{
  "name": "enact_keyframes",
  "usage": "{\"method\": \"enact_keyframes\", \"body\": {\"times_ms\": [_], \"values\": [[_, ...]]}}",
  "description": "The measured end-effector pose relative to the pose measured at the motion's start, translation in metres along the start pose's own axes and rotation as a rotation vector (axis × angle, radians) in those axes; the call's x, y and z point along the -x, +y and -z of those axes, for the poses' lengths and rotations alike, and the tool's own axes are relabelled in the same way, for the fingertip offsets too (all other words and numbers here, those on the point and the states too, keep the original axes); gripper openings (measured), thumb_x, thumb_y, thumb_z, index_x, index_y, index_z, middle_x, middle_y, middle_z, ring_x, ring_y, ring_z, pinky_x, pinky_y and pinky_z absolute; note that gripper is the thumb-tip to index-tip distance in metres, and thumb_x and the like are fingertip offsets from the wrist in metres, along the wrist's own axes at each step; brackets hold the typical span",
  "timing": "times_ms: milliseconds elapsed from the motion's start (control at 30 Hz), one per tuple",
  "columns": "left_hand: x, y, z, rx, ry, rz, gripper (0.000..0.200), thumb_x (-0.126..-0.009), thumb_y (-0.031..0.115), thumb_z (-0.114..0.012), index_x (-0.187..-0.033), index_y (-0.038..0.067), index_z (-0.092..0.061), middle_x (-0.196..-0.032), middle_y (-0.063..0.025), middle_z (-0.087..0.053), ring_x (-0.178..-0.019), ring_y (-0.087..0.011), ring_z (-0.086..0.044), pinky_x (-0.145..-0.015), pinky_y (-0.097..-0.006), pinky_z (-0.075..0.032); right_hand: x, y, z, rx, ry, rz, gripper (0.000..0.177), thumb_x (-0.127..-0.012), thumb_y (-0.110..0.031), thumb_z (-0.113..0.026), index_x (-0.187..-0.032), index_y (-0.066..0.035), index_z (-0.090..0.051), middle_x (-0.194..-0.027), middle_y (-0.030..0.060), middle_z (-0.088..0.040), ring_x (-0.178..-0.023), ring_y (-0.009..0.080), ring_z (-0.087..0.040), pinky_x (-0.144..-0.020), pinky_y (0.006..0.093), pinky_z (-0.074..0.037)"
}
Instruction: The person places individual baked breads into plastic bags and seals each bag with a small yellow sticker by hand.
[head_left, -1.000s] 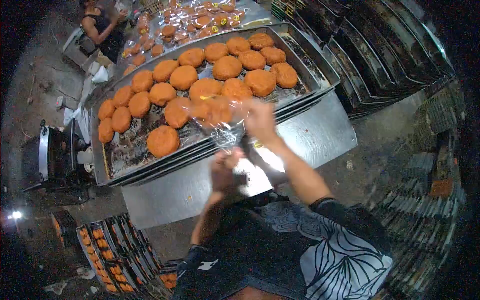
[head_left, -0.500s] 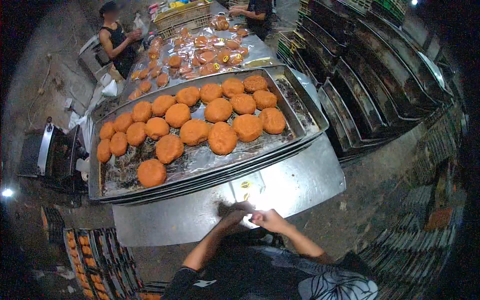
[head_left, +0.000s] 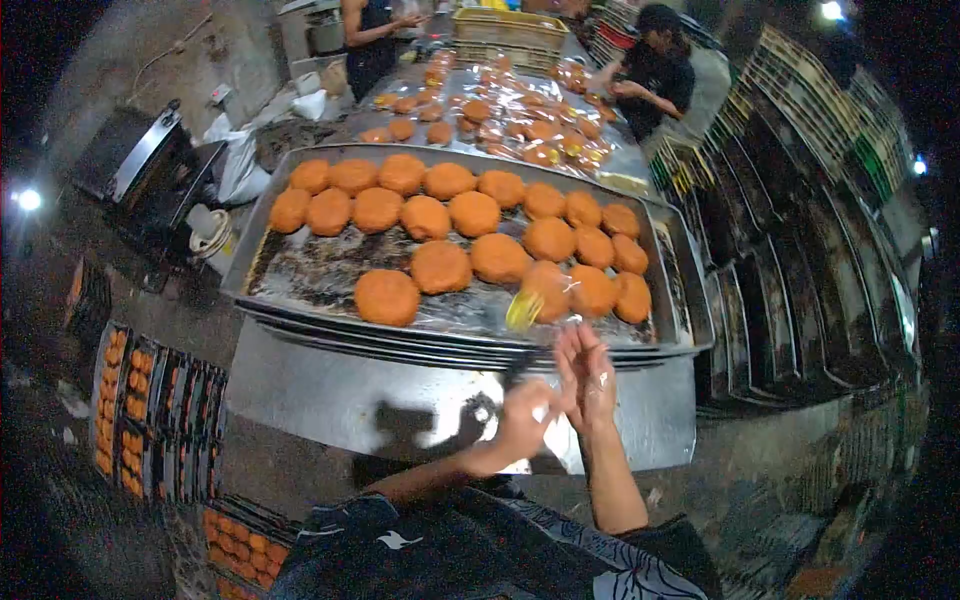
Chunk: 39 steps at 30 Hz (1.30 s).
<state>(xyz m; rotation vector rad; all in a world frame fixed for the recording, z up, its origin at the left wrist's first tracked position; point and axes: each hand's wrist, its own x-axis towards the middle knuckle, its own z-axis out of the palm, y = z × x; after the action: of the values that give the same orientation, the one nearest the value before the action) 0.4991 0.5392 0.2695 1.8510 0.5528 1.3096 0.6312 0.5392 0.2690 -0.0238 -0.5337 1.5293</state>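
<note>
My right hand (head_left: 588, 375) is raised at the tray's front edge, its fingers stretched out and upward. Just beyond those fingertips is a clear plastic bag (head_left: 524, 310) with a yellow label, overlapping an orange-brown bun (head_left: 547, 290). My left hand (head_left: 525, 418) is close beside the right wrist, over the metal table (head_left: 300, 375), with its fingers curled together; what they hold, if anything, I cannot make out. Several round buns (head_left: 387, 297) lie in rows in the large metal tray (head_left: 400, 338) before me.
More trays are stacked under this one. Bagged buns (head_left: 540, 130) cover the table behind, near a yellow crate (head_left: 510, 30). Two people (head_left: 655, 75) stand at the far end. Tray racks (head_left: 800, 300) are on the right, bun-filled trays (head_left: 130, 410) at lower left.
My hands, earlier together low over the table by yellow-labelled bags, have moved apart; the right has risen toward the tray. A labelled bag now shows over the tray. The view has turned left.
</note>
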Motion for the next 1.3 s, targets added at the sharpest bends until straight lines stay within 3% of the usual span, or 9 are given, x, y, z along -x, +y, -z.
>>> {"method": "enact_keyframes", "body": {"times_ms": [100, 233, 267, 333, 433, 600, 833, 1100, 1300], "values": [[-0.045, -0.011, 0.065, 0.637, 0.717, 0.387, 0.040, -0.081, 0.018, -0.051, -0.117, 0.004, -0.040, -0.100, -0.0089, -0.052, -0.091, -0.0161, -0.051, -0.069, -0.0224, -0.046, -0.066, 0.069, -0.085, 0.020, 0.093, -0.087, 0.052, -0.086, -0.030, -0.042, -0.127, -0.002, -0.026, -0.125, 0.0163, -0.036, -0.107, 0.0216, -0.044, -0.087, 0.0311, -0.039], [-0.021, -0.031, 0.232, 0.691, 0.648, 0.364, 0.040, -0.086, 0.031, -0.041, -0.110, 0.000, -0.042, -0.081, -0.0066, -0.051, -0.067, -0.0165, -0.052, -0.059, -0.0287, -0.047, -0.151, 0.155, -0.082, 0.780, -0.268, -0.781, 0.043, -0.084, -0.024, -0.047, -0.119, 0.000, -0.038, -0.092, 0.0131, -0.059, -0.081, 0.0184, -0.059, -0.067, 0.0242, -0.046], [-0.025, -0.026, 0.257, 0.799, 0.887, 0.300, 0.035, -0.087, 0.026, -0.041, -0.112, 0.003, -0.040, -0.085, -0.0058, -0.050, -0.076, -0.0164, -0.051, -0.073, -0.0343, -0.045, -0.203, 0.174, -0.075, 1.512, -0.705, -0.493, 0.036, -0.083, -0.022, -0.049, -0.110, 0.001, -0.045, -0.079, 0.0118, -0.060, -0.069, 0.0178, -0.059, -0.063, 0.0246, -0.044], [-0.009, -0.023, 0.301, 0.528, 1.212, 0.305, 0.035, -0.087, 0.022, -0.040, -0.117, 0.004, -0.037, -0.089, -0.0056, -0.049, -0.082, -0.0182, -0.049, -0.080, -0.0392, -0.043, -0.285, 0.241, -0.070, 2.033, -0.465, 0.224, 0.048, -0.076, -0.034, -0.055, -0.110, -0.001, -0.044, -0.091, 0.0224, -0.054, -0.082, 0.0295, -0.055, -0.069, 0.0338, -0.043], [-0.008, -0.021, 0.324, 0.655, 1.270, 0.141, 0.035, -0.086, 0.016, -0.041, -0.118, 0.002, -0.034, -0.095, -0.0096, -0.049, -0.092, -0.0208, -0.050, -0.079, -0.0418, -0.044, -0.354, 0.318, -0.021, 2.586, -0.483, 0.439, 0.055, -0.074, -0.042, -0.053, -0.118, -0.012, -0.038, -0.110, 0.0227, -0.046, -0.096, 0.0374, -0.047, -0.081, 0.0429, -0.037], [0.007, -0.035, 0.371, 0.769, 1.256, 0.045, 0.048, -0.085, 0.020, -0.039, -0.126, 0.003, -0.021, -0.112, -0.0139, -0.040, -0.105, -0.0297, -0.043, -0.088, -0.0529, -0.036, -0.306, 0.257, -0.008, 2.282, -0.784, -0.019, 0.049, -0.072, -0.035, -0.058, -0.114, -0.013, -0.047, -0.116, 0.0204, -0.043, -0.105, 0.0336, -0.044, -0.089, 0.0413, -0.034], [-0.058, -0.031, 0.309, 1.071, 1.110, 0.112, 0.038, -0.081, 0.018, -0.041, -0.116, 0.007, -0.035, -0.118, -0.0144, -0.041, -0.110, -0.0325, -0.039, -0.093, -0.0512, -0.031, -0.191, 0.205, -0.105, 1.817, -0.732, 0.632, 0.070, -0.056, -0.011, -0.065, -0.120, -0.002, -0.038, -0.114, 0.0123, -0.047, -0.102, 0.0319, -0.044, -0.084, 0.0380, -0.037], [-0.072, -0.016, 0.190, 0.952, 0.545, 0.297, 0.049, -0.083, 0.010, -0.042, -0.127, 0.006, -0.021, -0.123, -0.0154, -0.037, -0.113, -0.0297, -0.037, -0.095, -0.0473, -0.028, -0.131, 0.131, -0.082, 1.849, -0.217, 0.770, 0.103, -0.058, -0.004, -0.069, -0.131, -0.001, 0.004, -0.109, 0.0140, -0.053, -0.093, 0.0305, -0.052, -0.079, 0.0351, -0.041], [-0.055, -0.013, 0.139, 1.053, 0.239, 0.524, 0.053, -0.080, 0.026, -0.046, -0.122, -0.002, -0.029, -0.119, -0.0163, -0.039, -0.112, -0.0263, -0.038, -0.095, -0.0391, -0.031, -0.079, 0.123, -0.078, 1.800, 0.102, 0.728, 0.100, -0.057, -0.010, -0.071, -0.130, 0.004, -0.005, -0.108, 0.0169, -0.053, -0.090, 0.0287, -0.055, -0.082, 0.0337, -0.041]]}}
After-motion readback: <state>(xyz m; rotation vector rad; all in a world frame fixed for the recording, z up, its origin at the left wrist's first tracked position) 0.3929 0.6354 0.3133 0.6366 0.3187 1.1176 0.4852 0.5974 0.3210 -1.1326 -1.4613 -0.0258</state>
